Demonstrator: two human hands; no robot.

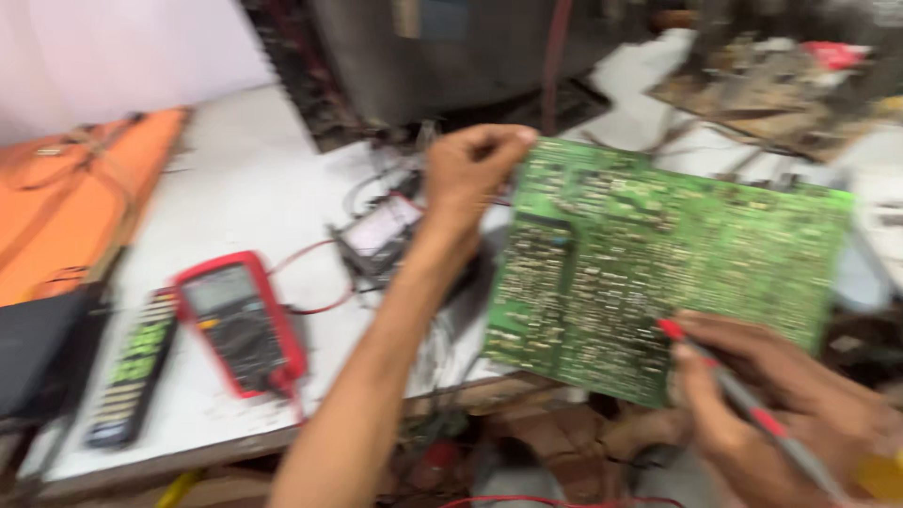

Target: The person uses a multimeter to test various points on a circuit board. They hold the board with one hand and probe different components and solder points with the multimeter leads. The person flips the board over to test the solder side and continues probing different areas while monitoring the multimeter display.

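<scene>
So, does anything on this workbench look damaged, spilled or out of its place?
Nothing is clearly damaged or spilled. The left hand holds the green circuit board tilted in the air, and the right hand touches a red probe to it. Loose wires lie tangled behind the red multimeter.

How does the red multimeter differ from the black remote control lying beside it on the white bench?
The red multimeter is wider and has a red casing, a grey screen and red leads attached; the black remote control is slim, with rows of pale buttons and no leads visible. The multimeter lies closer to the left hand's forearm, the remote control nearer the bench edge. Both lie flat, untouched.
</scene>
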